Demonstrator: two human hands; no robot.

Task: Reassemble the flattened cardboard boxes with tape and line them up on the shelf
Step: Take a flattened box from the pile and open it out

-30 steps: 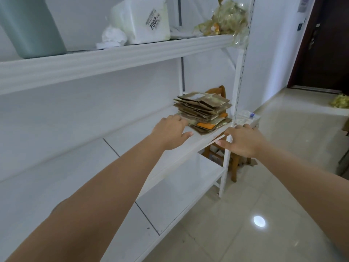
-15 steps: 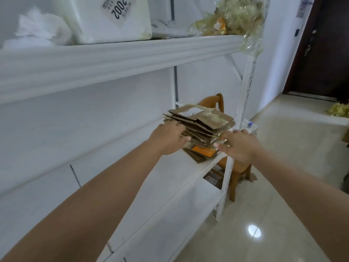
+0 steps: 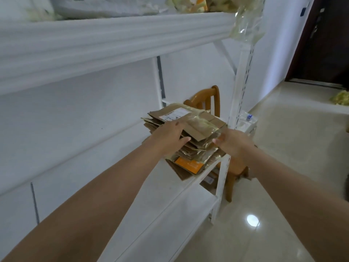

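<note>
A stack of flattened brown cardboard boxes (image 3: 200, 125), with old shiny tape and a white label on top, lies at the right end of the white middle shelf (image 3: 166, 186). My left hand (image 3: 168, 137) grips the stack's left side, fingers over the top pieces and thumb at the front edge. My right hand (image 3: 234, 142) grips the right front corner of the stack. The upper part of the stack is tilted up off the lowest pieces, one of which is orange (image 3: 188, 165).
An upper shelf (image 3: 113, 40) with white bags and crinkled plastic (image 3: 245, 25) hangs close overhead. A wooden chair (image 3: 213, 99) stands behind the shelf's end post (image 3: 239, 87). A lower shelf, tiled floor and a dark door (image 3: 324, 38) lie to the right.
Both hands went from resting at the shelf edge to gripping the stack. The top pieces have lifted and the view has come closer.
</note>
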